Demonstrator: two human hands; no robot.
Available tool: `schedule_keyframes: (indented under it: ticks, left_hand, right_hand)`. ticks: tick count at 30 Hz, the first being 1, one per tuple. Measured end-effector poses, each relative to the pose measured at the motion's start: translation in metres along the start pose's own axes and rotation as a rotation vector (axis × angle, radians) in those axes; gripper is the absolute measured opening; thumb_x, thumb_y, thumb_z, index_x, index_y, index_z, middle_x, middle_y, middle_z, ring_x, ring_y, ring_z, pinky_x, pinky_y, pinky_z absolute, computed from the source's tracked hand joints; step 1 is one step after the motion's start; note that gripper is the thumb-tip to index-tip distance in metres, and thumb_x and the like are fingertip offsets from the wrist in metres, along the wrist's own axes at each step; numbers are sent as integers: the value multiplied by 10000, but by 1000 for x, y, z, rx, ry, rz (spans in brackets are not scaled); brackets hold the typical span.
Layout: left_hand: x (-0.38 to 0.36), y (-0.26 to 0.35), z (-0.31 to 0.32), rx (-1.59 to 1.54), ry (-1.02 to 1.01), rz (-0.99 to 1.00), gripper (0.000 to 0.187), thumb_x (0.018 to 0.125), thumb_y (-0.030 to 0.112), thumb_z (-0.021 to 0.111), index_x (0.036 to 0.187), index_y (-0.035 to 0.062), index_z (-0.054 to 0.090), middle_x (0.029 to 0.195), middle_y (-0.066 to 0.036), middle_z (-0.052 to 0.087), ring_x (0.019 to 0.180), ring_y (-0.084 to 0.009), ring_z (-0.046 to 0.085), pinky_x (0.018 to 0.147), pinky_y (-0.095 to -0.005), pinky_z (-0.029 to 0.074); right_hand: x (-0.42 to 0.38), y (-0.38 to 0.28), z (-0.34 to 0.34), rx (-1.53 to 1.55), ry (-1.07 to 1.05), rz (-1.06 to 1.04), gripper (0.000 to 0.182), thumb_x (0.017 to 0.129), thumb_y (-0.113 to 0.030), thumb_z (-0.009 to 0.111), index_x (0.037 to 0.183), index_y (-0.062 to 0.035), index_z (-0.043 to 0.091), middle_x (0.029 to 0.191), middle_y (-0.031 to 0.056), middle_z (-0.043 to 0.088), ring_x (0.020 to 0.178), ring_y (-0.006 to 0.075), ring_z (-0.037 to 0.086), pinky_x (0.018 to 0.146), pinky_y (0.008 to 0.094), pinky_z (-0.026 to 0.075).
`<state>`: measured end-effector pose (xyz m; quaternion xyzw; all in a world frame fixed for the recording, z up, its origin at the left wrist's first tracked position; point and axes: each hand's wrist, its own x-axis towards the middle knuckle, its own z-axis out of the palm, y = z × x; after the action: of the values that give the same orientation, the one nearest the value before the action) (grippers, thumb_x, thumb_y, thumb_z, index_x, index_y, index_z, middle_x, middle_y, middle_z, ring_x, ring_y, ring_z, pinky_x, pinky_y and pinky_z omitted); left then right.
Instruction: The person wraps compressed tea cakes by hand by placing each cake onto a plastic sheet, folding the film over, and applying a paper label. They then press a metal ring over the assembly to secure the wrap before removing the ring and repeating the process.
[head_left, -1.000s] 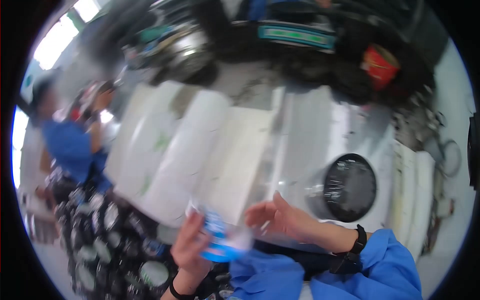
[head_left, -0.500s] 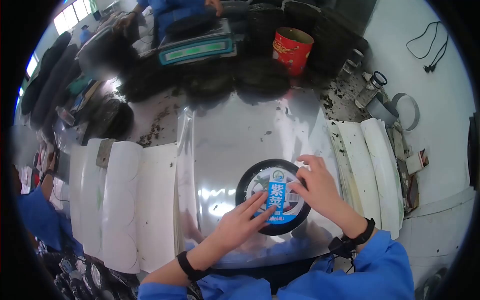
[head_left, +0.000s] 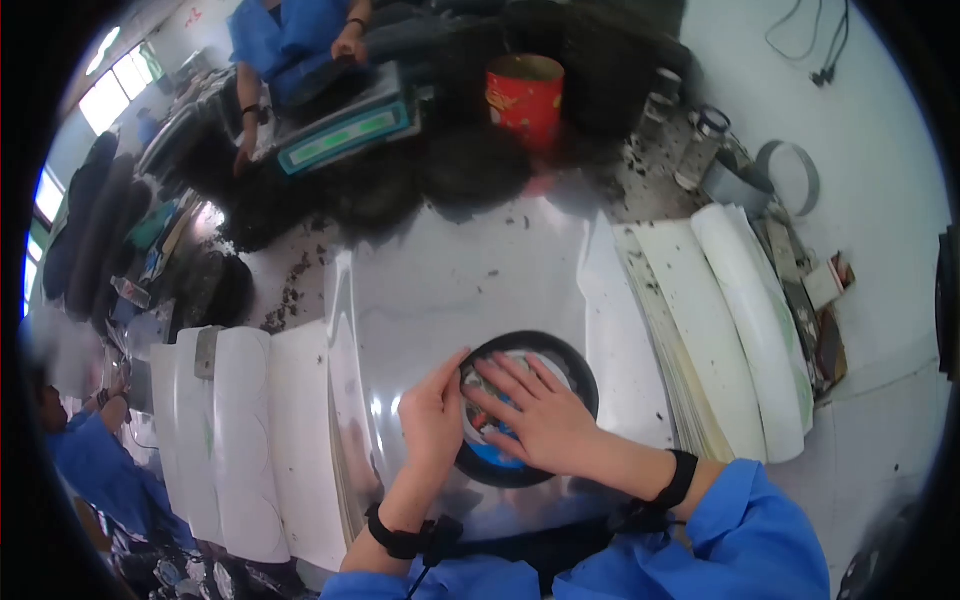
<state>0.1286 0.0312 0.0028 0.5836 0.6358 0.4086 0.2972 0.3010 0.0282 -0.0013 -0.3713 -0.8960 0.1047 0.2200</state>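
A round black cake of dried seaweed (head_left: 575,370) lies on a stack of shiny clear plastic (head_left: 450,250) in front of me. Its round printed label is mostly covered by my right hand (head_left: 535,420), which lies flat on it with fingers spread. Against the cake's left edge rests my left hand (head_left: 430,415), fingers stretched out and close together; the fingertips are partly hidden at the rim.
White paper sheets (head_left: 300,430) lie at the left, with more paper rolls (head_left: 745,330) at the right. Beyond are dark seaweed cakes (head_left: 470,175), a red tin (head_left: 525,100), glass jars (head_left: 700,150) and a scale (head_left: 345,135), where a co-worker in blue stands. Another person sits at left.
My right hand has moved from the cake's right edge onto its label. My left hand has moved off the label to the left edge. The view has shifted.
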Motion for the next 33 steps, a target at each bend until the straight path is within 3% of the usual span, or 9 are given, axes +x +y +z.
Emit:
schedule_keyframes:
  ticks: [6, 10, 12, 16, 22, 25, 29, 32, 33]
  left_hand:
    - [-36, 49, 1, 288, 97, 450, 284, 844, -34, 582, 1092, 57, 686, 1036, -149, 696, 894, -294, 687, 775, -341, 535]
    - [-56, 87, -11, 168, -128, 577, 310, 837, -83, 590, 1103, 42, 688, 1054, -153, 696, 967, -279, 686, 844, -317, 534]
    - [-64, 80, -31, 127, -131, 451, 311, 866, -90, 566, 1121, 40, 688, 1061, -147, 701, 998, -237, 682, 879, -304, 518]
    - [-70, 14, -78, -122, -6, 32, 265, 889, -24, 582, 1132, 15, 681, 1040, -81, 711, 929, -122, 652, 818, -258, 509]
    - [-96, -46, -86, -381, -147, -282, 231, 921, 51, 604, 1134, -4, 674, 973, -29, 699, 877, -73, 611, 793, -226, 496]
    - [-108, -40, -98, -406, -154, -247, 234, 921, 42, 597, 1139, -17, 657, 1001, -30, 691, 908, -80, 614, 811, -227, 489]
    - [-118, -81, -80, -95, 160, -226, 264, 943, 98, 570, 1178, -5, 632, 1041, -80, 686, 972, -138, 622, 861, -261, 476]
    - [-119, -101, -77, -301, 191, -269, 364, 939, 154, 575, 1276, 15, 561, 1221, -121, 615, 1124, -200, 585, 912, -313, 470]
    - [-123, -104, -84, -313, 213, -178, 396, 932, 166, 585, 1294, 12, 538, 1271, -119, 576, 1171, -214, 549, 953, -338, 447]
  right_hand:
    - [-1, -13, 4, -85, -275, 129, 480, 904, -355, 528, 1331, -139, 505, 1447, 147, 411, 1382, 290, 336, 1149, 471, 233]
    - [-10, -33, -1, 3, 185, -188, 427, 830, -235, 580, 1184, 3, 571, 1228, 213, 586, 1152, 310, 575, 911, 391, 501]
    - [-10, -75, -93, 120, -800, -275, 364, 838, -210, 620, 1150, -23, 597, 1080, 157, 635, 1005, 295, 633, 813, 390, 525]
    - [-50, -23, -135, 606, 227, 65, 281, 871, -232, 654, 1096, -65, 632, 892, 103, 626, 856, 270, 650, 744, 376, 517]
    - [-33, 32, 25, 984, 72, 1009, 800, 721, -422, 805, 1293, -38, 399, 1076, 174, 591, 1027, 227, 573, 855, 373, 471]
    - [-18, 36, 36, 958, 47, 954, 852, 742, -443, 794, 1314, -69, 285, 1096, 195, 576, 1038, 239, 566, 859, 357, 470]
    - [51, 83, 6, 1441, 678, 945, 836, 740, -493, 777, 1265, -13, 337, 1133, 171, 532, 1064, 298, 588, 944, 408, 503]
    - [93, -32, 0, 1764, 222, 569, 712, 883, -544, 591, 1300, 22, 474, 1232, 163, 574, 1100, 243, 591, 943, 422, 504]
    - [91, -98, -20, 1882, -195, 831, 664, 905, -520, 569, 1359, -50, 453, 1288, 148, 538, 1156, 253, 551, 994, 410, 461]
